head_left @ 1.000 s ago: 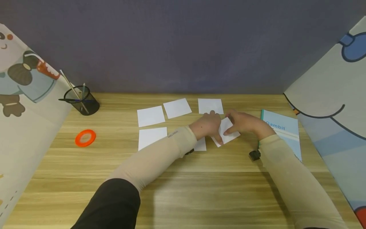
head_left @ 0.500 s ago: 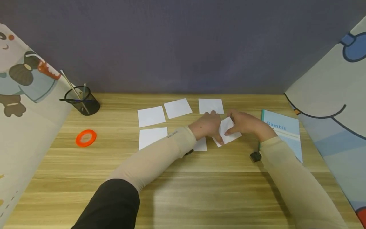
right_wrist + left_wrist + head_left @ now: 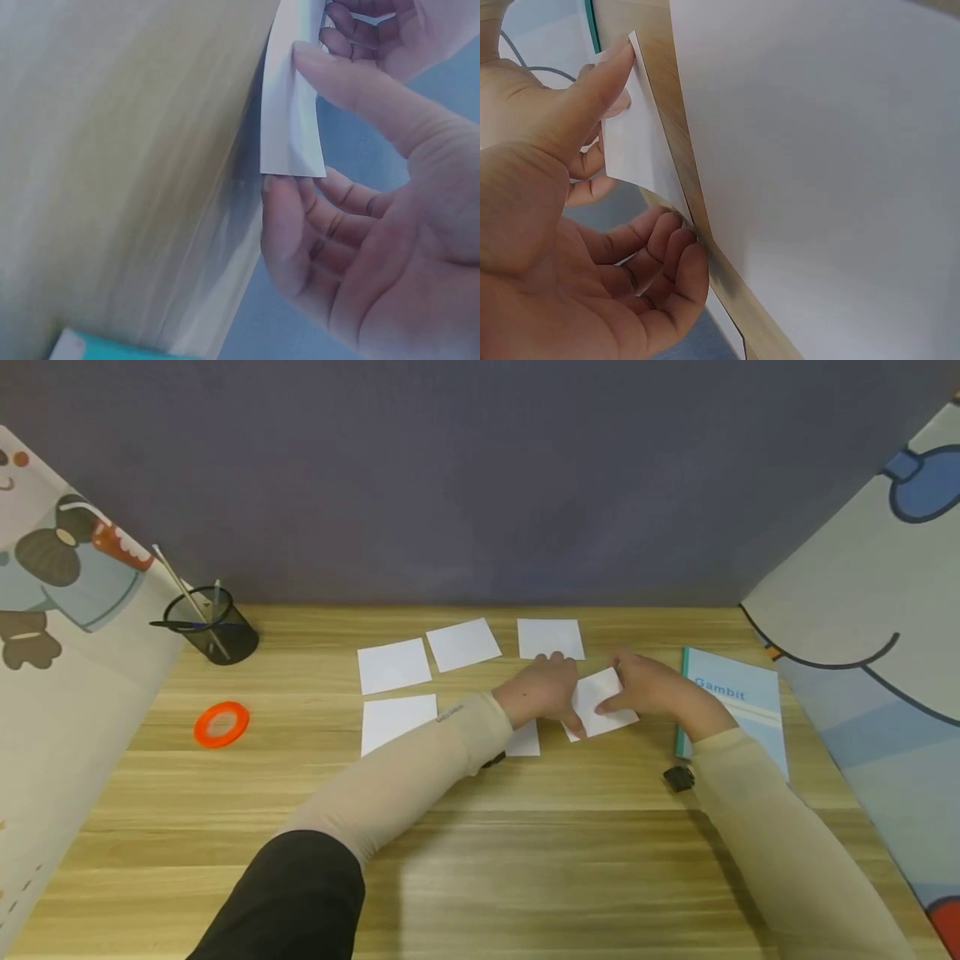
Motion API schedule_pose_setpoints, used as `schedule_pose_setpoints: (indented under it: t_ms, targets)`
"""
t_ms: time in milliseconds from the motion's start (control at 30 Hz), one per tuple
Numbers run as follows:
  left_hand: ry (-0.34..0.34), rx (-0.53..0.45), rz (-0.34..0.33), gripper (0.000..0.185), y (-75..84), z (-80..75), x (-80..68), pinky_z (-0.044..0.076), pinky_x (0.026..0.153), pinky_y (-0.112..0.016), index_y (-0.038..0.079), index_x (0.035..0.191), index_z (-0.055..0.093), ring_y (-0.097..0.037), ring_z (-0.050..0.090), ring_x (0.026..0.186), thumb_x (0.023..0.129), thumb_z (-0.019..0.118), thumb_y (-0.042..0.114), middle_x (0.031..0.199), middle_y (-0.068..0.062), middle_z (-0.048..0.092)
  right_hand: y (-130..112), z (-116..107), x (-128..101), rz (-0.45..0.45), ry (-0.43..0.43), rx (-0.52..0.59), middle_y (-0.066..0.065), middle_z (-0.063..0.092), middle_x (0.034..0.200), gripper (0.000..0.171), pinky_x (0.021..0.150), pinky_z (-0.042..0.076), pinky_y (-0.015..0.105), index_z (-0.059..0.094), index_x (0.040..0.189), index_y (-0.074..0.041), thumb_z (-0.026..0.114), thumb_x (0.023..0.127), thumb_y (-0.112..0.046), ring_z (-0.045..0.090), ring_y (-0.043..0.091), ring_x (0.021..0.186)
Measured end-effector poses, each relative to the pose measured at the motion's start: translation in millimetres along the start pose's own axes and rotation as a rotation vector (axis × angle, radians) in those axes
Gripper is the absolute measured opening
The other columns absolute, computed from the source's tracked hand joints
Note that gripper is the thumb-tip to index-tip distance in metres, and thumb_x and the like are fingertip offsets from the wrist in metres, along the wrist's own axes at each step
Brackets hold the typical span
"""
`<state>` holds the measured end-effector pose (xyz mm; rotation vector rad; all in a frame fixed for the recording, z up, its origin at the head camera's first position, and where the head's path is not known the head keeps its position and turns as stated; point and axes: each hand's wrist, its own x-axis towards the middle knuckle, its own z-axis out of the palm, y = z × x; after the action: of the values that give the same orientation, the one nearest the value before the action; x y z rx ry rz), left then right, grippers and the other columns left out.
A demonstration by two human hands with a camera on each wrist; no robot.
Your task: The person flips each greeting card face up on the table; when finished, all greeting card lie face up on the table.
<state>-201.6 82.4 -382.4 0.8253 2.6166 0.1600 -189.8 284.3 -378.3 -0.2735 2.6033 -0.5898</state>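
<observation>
Both hands hold one small white sheet of paper (image 3: 587, 708) between them, right of centre on the table. My left hand (image 3: 542, 689) has its thumb on the sheet's near left corner and its curled fingers at the far edge. My right hand (image 3: 647, 687) pinches the right side, thumb on top. In the right wrist view the paper (image 3: 279, 135) bends lengthwise, with fingertips right at its end edge. The left wrist view shows the paper (image 3: 634, 146) curving between thumb and curled fingers. Another white sheet (image 3: 527, 742) is partly hidden below the left wrist.
Several more white sheets (image 3: 394, 666) lie at the back and left of the hands. A light blue "Gambit" booklet (image 3: 753, 693) lies by the right forearm. At left are an orange ring (image 3: 201, 732) and a black mesh pen cup (image 3: 238, 642).
My right hand has shifted slightly to the right. The sheet has turned a little and shows more of its top face between the hands; the left hand has hardly moved.
</observation>
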Motion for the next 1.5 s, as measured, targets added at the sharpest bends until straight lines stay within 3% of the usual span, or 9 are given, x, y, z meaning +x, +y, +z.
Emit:
schedule_pose_setpoints:
  t_ms: [200,467,633,800,967,1133,1300,1500]
  targets:
    - [0.007,0.004,0.024,0.107,-3.2,2.1,1.7,0.051,0.114,-0.037,0.001,0.150,0.050,-0.026,0.055,0.125,0.074,0.090,0.065,0.141,-0.012,0.058,4.3,2.2,-3.3,0.018,0.037,0.000,0.028,0.069,0.124,0.080,0.085,0.057,0.049,0.038,0.147,0.006,0.083,0.094,-0.035,0.068,0.032,0.100]
    - [-0.003,-0.041,0.029,0.104,-6.5,2.3,5.9,0.048,0.121,-0.039,0.002,0.157,0.042,-0.029,0.055,0.134,0.082,0.088,0.058,0.150,-0.014,0.055,8.3,1.1,-9.4,0.031,0.063,0.019,0.026,0.067,0.114,0.081,0.071,0.053,0.037,0.036,0.148,0.008,0.082,0.096,-0.035,0.064,0.027,0.085]
    - [-0.008,-0.174,0.056,0.086,-12.6,0.9,8.8,0.053,0.115,-0.038,0.006,0.153,0.044,-0.027,0.060,0.131,0.088,0.088,0.043,0.147,-0.011,0.057,11.4,0.4,-10.4,0.047,0.080,0.020,0.021,0.062,0.108,0.084,0.068,0.047,0.035,0.034,0.150,0.008,0.081,0.096,-0.036,0.055,0.026,0.081]
    - [-0.015,-0.385,0.099,0.061,-22.8,-0.4,9.1,0.056,0.107,-0.034,0.006,0.147,0.047,-0.022,0.063,0.124,0.097,0.078,0.022,0.143,-0.010,0.061,15.0,0.9,-9.7,0.057,0.099,0.033,0.028,0.061,0.120,0.085,0.070,0.049,0.034,0.032,0.150,0.008,0.080,0.097,-0.037,0.057,0.028,0.086]
    - [-0.030,-0.532,0.123,0.055,-31.1,-1.7,8.1,0.056,0.100,-0.031,0.010,0.153,0.041,-0.018,0.065,0.121,0.103,0.064,0.014,0.160,-0.014,0.052,15.1,-0.1,-8.4,0.071,0.107,0.069,0.027,0.061,0.122,0.089,0.066,0.048,0.034,0.029,0.154,0.008,0.079,0.097,-0.040,0.059,0.026,0.080]
    - [-0.030,-0.668,0.143,0.053,-33.5,-1.6,9.5,0.061,0.085,-0.026,0.012,0.152,0.041,-0.016,0.074,0.098,0.104,0.062,0.009,0.162,-0.018,0.048,18.6,-1.2,-9.3,0.067,0.118,0.109,0.025,0.062,0.118,0.093,0.062,0.050,0.036,0.025,0.156,0.008,0.078,0.098,-0.042,0.066,0.025,0.076]
    - [-0.023,-0.736,0.144,0.051,-35.7,-1.4,9.3,0.061,0.077,-0.024,0.012,0.150,0.042,-0.014,0.072,0.090,0.104,0.062,0.007,0.159,-0.019,0.050,19.6,-1.5,-10.1,0.053,0.128,0.139,0.027,0.060,0.123,0.094,0.065,0.052,0.036,0.023,0.157,0.007,0.076,0.099,-0.043,0.068,0.024,0.079]
    - [0.001,-0.751,0.157,0.047,-38.1,-4.3,5.2,0.061,0.079,-0.025,0.014,0.146,0.045,-0.015,0.069,0.094,0.104,0.063,0.006,0.156,-0.019,0.051,18.9,-2.4,-10.8,0.030,0.136,0.157,0.031,0.055,0.129,0.095,0.070,0.057,0.038,0.018,0.160,0.009,0.073,0.102,-0.042,0.073,0.026,0.083]
